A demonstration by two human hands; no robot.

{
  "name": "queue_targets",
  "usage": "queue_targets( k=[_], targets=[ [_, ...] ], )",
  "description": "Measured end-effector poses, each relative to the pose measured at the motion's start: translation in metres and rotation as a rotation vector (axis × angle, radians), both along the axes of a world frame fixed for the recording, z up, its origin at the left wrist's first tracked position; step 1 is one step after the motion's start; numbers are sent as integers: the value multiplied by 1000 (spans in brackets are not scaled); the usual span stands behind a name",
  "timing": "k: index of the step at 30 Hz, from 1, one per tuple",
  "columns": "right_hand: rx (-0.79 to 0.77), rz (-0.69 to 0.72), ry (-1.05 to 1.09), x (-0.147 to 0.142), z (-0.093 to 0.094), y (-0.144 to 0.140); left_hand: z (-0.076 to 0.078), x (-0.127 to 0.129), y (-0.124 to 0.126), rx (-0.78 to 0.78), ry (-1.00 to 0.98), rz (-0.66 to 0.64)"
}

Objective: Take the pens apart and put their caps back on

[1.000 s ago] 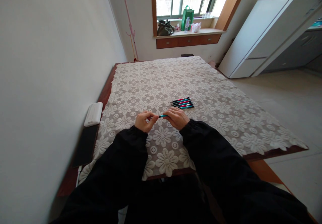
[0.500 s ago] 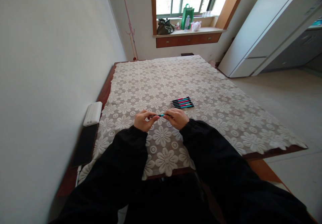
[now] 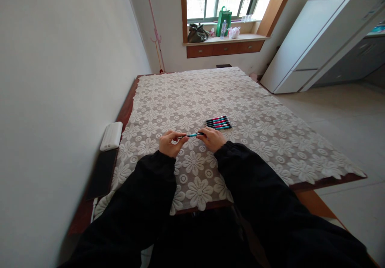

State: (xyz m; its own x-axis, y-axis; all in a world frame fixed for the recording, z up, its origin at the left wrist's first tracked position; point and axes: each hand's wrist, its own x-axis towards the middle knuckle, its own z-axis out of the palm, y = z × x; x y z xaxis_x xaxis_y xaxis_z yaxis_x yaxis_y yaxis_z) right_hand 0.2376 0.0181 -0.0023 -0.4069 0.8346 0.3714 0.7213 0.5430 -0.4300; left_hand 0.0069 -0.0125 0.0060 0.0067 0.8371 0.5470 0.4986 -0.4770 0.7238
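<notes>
A teal and black pen [image 3: 192,135] lies level between my two hands, above the near part of the table. My left hand [image 3: 171,143] pinches its left end between thumb and fingers. On its right end, my right hand [image 3: 212,139] has thumb and fingers closed; part of the pen is hidden there. Just beyond my right hand, several similar pens [image 3: 217,122] in red, teal and black lie side by side on the floral lace tablecloth [image 3: 199,161].
At the table's left edge, by the wall, are a white box-shaped device [image 3: 111,136] and a dark flat slab [image 3: 102,171] with a white cable [image 3: 93,210]. Bags and a bottle [image 3: 223,29] stand on the far windowsill. A white fridge [image 3: 306,45] stands at the right.
My right hand has slid slightly along the pen, so more of its teal barrel shows between my hands. The pens on the cloth have not moved.
</notes>
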Motion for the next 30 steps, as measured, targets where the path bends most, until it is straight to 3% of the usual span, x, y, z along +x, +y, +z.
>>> queue_targets(
  k=[8, 12, 17, 20, 25, 30],
  targets=[
    [-46, 31, 17, 2, -8, 5, -1, 0, 1, -7, 15, -28],
    [149, 11, 71, 0, 3, -2, 0, 0, 1, 28, 15, -9],
    [171, 227, 18, -4, 10, -6, -1, 2, 2, 3, 46, -100],
    [163, 243, -46, 5, 8, 2, -5, 2, 5, -35, 84, -103],
    [140, 28, -37, 40, 8, 24, -11, 1, 11, -64, 128, -99],
    [234, -223, -38, 67, 7, 35, -14, 2, 12, -94, 217, -170]
  ],
)
